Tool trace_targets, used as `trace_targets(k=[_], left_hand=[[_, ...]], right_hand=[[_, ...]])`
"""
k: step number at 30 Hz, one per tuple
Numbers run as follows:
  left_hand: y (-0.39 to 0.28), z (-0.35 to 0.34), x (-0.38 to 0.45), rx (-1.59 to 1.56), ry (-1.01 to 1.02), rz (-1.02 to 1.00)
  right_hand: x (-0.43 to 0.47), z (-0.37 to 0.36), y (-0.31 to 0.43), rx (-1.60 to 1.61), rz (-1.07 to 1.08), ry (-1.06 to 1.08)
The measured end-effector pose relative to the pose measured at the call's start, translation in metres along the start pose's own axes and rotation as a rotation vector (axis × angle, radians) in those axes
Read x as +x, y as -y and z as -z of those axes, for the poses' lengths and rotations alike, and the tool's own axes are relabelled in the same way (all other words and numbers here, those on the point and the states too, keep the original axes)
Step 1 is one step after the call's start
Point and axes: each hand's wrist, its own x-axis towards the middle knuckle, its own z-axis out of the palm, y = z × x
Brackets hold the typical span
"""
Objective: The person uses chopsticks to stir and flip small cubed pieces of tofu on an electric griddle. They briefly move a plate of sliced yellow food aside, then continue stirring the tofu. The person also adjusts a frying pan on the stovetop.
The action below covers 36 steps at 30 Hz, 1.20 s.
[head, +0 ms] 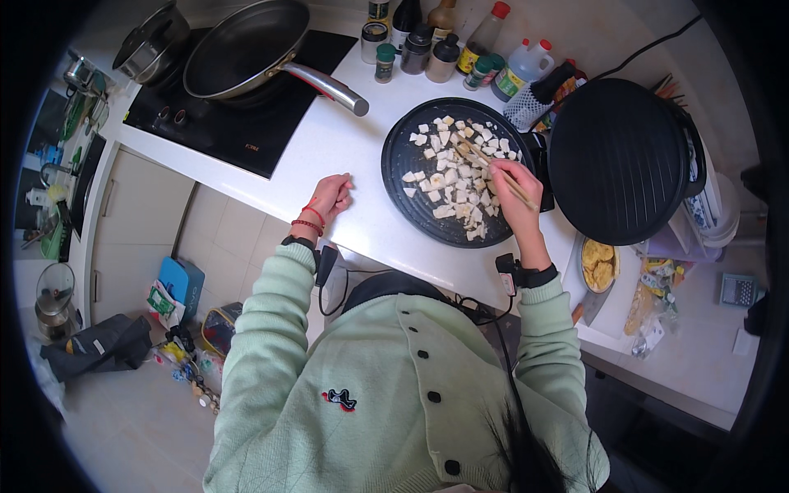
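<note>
A pair of wooden chopsticks is held in my right hand, over the right side of a round black electric griddle. Their tips reach in among small white cubes, which look like tofu and lie scattered over the ridged plate. A few cubes show yellowish, browned faces. My left hand rests loosely curled at the counter's front edge, left of the griddle, and holds nothing. The griddle's raised lid stands open to the right, joined at a hinge.
A frying pan sits on the black cooktop, its handle jutting over the counter. Bottles and spice jars line the wall. On the right are a dish of yellow food and a knife near the edge.
</note>
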Motion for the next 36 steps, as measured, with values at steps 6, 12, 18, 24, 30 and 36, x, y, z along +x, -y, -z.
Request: trace_targets(k=[6,12,18,24,30,36], left_hand=[[0.000,0.001,0.000,0.001,0.009,0.002],[0.000,0.000,0.000,0.008,-0.002,0.005],[0.002,0.001,0.002,0.001,0.002,0.000],[0.001,0.001,0.001,0.002,-0.010,0.009],[0.001,0.001,0.000,-0.010,0.008,0.006],[0.001,0.000,0.001,0.004,-0.006,0.007]], right_hand=[[-0.001,0.002,-0.009,0.002,-0.186,-0.076],[-0.002,0.005,-0.026,0.165,-0.314,-0.118],[-0.002,0.006,-0.038,0.230,-0.329,-0.116],[0.000,0.004,-0.041,0.324,-0.367,-0.145],[-0.002,0.011,-0.033,0.224,-0.321,-0.135],[-0.004,0.008,-0.029,0.146,-0.307,-0.125]])
